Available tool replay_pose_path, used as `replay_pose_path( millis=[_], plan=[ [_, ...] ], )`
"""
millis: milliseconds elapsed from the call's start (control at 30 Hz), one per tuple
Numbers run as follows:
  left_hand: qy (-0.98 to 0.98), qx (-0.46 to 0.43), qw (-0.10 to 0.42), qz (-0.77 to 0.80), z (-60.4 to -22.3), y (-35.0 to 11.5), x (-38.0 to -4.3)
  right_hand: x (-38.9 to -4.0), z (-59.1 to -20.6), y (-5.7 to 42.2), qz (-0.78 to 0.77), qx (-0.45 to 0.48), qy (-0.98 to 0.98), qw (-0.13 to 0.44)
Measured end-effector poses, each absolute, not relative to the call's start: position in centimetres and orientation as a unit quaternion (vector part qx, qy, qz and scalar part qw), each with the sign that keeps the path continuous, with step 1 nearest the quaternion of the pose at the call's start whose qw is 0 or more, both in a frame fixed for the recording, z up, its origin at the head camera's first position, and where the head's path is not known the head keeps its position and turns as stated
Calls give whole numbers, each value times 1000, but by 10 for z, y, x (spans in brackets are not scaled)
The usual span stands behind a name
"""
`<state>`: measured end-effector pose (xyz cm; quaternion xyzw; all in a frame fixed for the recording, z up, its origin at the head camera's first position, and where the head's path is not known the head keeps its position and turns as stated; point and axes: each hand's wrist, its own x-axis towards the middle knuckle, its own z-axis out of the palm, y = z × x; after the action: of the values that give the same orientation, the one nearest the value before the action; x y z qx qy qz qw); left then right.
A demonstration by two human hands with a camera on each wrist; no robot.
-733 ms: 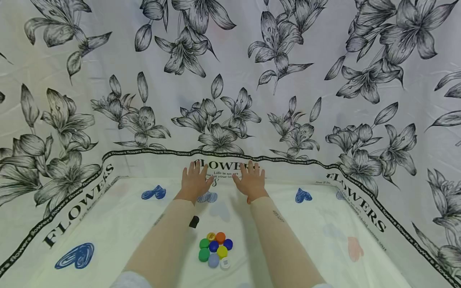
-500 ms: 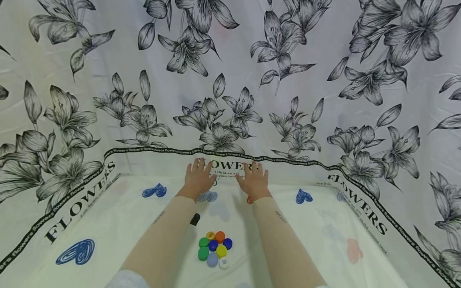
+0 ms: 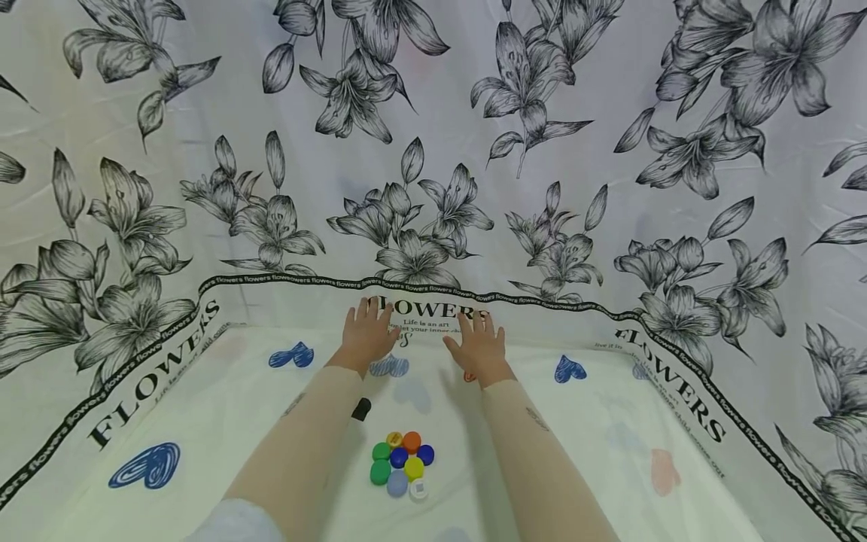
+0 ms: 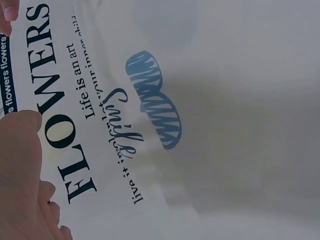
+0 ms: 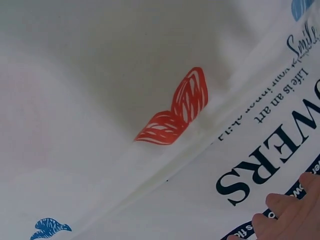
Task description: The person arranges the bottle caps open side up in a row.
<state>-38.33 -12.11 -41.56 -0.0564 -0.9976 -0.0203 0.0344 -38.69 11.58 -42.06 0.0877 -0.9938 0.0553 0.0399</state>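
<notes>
Both hands reach forward over the cloth, fingers spread and holding nothing. The left hand [image 3: 366, 333] is in front of the printed word FLOWERS at the back, with its thumb pointing inward. To its right, the right hand [image 3: 479, 346] overlaps the end of the same word, thumb also inward. Nearer the body, between the forearms, lies a cluster of bottle caps: green [image 3: 381, 472], orange [image 3: 412, 442], yellow [image 3: 414, 470], dark blue [image 3: 425, 455], light blue [image 3: 397, 484] and white [image 3: 418, 489]. In the wrist views only parts of the left hand [image 4: 20, 165] and right hand [image 5: 295, 215] show.
A pale cloth [image 3: 223, 421] with printed hearts covers the surface. Behind it hangs a white curtain [image 3: 433, 105] with black lily drawings. A small black object [image 3: 362, 409] lies beside the left forearm, partly hidden by it.
The left hand has shifted slightly left and the gap between the hands is a little wider. The bottle caps keep their arrangement; the head view has shifted slightly.
</notes>
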Motion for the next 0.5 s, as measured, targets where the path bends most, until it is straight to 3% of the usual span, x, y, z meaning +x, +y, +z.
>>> replay_pose_path(
  millis=[233, 500],
  plan=[
    [-994, -72, 43, -75, -427, -128, -383, -389, -429, 113, 90, 120, -988, 40],
    [-976, -108, 89, -169, -443, -128, -369, -377, -440, 104, 123, 167, -978, 23]
  ],
)
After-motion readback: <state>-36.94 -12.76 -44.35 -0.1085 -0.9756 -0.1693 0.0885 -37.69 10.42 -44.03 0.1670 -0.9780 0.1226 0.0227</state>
